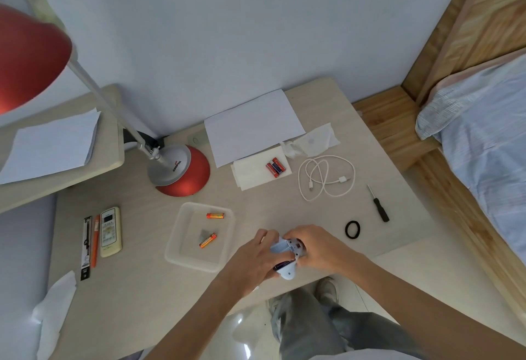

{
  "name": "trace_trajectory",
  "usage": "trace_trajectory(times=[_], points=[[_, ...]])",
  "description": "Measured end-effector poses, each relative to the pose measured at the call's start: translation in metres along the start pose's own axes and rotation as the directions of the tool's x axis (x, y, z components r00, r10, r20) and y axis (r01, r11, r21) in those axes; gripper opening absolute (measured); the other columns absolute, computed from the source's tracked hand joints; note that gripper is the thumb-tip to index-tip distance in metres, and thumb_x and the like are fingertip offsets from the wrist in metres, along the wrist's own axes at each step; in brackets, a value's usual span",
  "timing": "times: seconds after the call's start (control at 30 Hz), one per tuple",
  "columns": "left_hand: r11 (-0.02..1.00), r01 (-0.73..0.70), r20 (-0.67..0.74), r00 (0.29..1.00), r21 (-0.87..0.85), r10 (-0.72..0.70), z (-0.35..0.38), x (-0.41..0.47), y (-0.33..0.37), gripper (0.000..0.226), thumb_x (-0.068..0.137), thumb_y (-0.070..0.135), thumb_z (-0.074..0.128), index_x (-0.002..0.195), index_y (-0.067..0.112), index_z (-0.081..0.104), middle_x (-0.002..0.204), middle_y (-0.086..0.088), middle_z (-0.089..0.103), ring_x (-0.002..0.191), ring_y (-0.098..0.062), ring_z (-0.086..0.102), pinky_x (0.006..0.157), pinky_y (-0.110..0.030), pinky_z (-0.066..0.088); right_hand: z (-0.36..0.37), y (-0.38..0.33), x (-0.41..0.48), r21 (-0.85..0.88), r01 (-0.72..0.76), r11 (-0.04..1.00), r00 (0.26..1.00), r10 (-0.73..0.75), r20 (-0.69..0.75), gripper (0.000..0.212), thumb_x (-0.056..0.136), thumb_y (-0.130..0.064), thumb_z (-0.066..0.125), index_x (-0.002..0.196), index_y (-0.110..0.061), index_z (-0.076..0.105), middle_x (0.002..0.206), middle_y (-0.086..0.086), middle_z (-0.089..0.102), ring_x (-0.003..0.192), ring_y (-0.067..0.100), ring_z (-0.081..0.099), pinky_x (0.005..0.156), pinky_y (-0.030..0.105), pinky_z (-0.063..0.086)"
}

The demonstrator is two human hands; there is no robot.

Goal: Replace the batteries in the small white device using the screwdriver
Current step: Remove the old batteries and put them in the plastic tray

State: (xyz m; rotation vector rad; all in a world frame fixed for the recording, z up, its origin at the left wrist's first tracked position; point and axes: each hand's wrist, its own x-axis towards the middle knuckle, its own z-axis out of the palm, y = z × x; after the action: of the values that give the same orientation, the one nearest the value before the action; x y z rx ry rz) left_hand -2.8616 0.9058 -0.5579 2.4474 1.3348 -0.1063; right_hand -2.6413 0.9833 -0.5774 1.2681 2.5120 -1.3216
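Observation:
The small white device (286,257) is held above the desk's front edge, its battery compartment open and facing up, with a dark battery visible inside. My left hand (253,262) grips its lower left side. My right hand (316,245) holds its upper right end, fingers curled over it. Two orange batteries (215,215) (207,240) lie in a clear plastic tray (182,257) to the left. A pair of red and black batteries (275,167) rests on a white tissue further back. The black-handled screwdriver (378,204) lies on the desk to the right, untouched.
A red desk lamp (182,171) stands at the back left. A coiled white cable (327,177), a black hair tie (353,229), white paper (253,126), a remote control (110,231) and pens (90,243) lie on the desk. A bed (484,137) is on the right.

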Motion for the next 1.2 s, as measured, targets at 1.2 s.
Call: trace_trajectory(times=[1.2], points=[[0.704, 0.261, -0.410, 0.661, -0.660, -0.629, 0.001, -0.031, 0.030, 0.012, 0.098, 0.020, 0.077, 0.109, 0.017, 0.079, 0.107, 0.011, 0.077, 0.098, -0.005, 0.071, 0.087, -0.026, 0.057, -0.001, -0.001, 0.002, -0.034, -0.042, 0.999, 0.999, 0.043, 0.014, 0.034, 0.073, -0.022, 0.078, 0.106, -0.019, 0.072, 0.091, 0.002, 0.075, 0.086, 0.021, 0.072, 0.075, 0.041, 0.062]])
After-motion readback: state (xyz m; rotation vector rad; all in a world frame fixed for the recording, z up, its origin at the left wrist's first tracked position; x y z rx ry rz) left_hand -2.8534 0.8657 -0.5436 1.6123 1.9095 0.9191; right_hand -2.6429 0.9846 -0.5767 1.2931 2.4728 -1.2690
